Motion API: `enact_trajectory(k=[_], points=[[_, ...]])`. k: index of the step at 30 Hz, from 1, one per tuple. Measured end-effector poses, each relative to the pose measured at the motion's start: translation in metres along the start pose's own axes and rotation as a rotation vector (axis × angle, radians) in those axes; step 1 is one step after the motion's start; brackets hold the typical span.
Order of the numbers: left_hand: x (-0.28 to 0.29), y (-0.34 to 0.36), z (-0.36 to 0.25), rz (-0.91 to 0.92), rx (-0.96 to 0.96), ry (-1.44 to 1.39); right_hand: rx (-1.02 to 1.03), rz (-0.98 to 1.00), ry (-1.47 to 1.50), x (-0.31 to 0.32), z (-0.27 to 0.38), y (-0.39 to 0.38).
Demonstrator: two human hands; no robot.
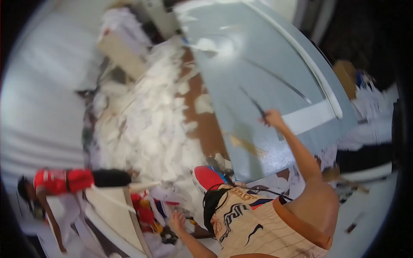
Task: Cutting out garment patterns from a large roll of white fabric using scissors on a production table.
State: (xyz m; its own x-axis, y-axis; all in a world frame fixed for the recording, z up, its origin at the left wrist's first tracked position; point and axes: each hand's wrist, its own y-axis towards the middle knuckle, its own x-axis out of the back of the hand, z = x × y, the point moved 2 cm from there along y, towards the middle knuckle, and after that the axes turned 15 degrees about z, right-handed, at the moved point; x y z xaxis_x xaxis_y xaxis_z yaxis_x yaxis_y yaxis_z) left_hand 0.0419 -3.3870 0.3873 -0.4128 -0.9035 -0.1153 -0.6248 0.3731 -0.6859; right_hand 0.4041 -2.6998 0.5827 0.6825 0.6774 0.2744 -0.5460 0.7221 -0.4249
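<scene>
My right hand (272, 118) is closed around a long, thin, dark blade-like tool (253, 101). Blur hides whether this is a knife or shears. The hand is above a large blue-grey table (223, 107), beside a white strip of sheet (307, 118) lying there. A long narrow metal strip (279, 79) lies farther up the tabletop. Near the close edge is a yellowish-brown patch (247, 145). Low in the view, my left hand (177, 222) is off the table with loosely parted fingers, holding nothing I can see. Next to it are red, white and yellow cloths (148, 213).
White scraps (150, 116) cover much of the reddish-brown floor (204, 129) left of the table. A long white roll (309, 60) runs along the table's right side. Another person in a red top (69, 180) is at the lower left, by a pale table (109, 210) holding white rolls.
</scene>
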Motion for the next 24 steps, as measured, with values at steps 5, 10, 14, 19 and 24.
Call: enact_trajectory(k=[5,10,14,19,24], points=[[-0.170,0.123,-0.166,0.295,0.018,0.504,-0.284,-0.631,-0.188,-0.047,-0.103,-0.005],[-0.295,0.241,-0.310,0.448,-0.125,0.875,-0.590,-1.027,0.080,-0.101,-0.113,0.003],[-0.362,0.347,-0.368,0.372,-0.388,1.073,-0.759,-1.251,0.145,-0.095,-0.131,-0.009],[-0.537,0.523,-0.410,0.697,-0.688,1.196,-0.714,-1.527,0.225,-0.066,-0.120,0.069],[-0.845,0.574,-0.424,0.763,-0.005,0.729,-0.836,-1.778,0.417,-0.063,-0.148,0.103]])
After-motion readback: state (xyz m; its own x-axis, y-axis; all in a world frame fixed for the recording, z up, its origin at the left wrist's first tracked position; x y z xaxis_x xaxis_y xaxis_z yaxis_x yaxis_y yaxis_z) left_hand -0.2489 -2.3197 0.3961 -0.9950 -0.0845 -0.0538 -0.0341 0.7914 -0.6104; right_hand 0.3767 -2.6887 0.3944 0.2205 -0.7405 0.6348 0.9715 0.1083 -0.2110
